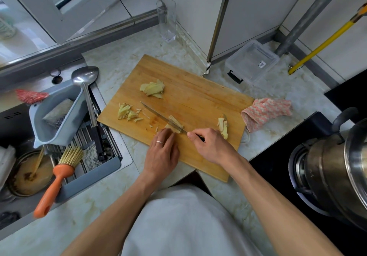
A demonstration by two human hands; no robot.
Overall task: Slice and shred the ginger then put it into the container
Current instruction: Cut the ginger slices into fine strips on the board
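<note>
On the wooden cutting board (198, 96) lie a pile of ginger slices (152, 90) at the back, a heap of ginger shreds (127, 113) at the left, and ginger trimmings (222, 125) at the right. My right hand (208, 144) grips the handle of a knife (158, 114), its blade resting across a small stack of ginger slices (174, 123). My left hand (161, 150) presses its fingertips down on that stack beside the blade. A clear plastic container (252, 61) stands empty behind the board at the right.
A pink cloth (266, 112) lies at the board's right edge. A steel pot (337, 168) sits on the stove at right. The sink at left holds a grey basket (57, 116), a ladle (87, 88) and an orange brush (57, 178). A glass (166, 21) stands in the back corner.
</note>
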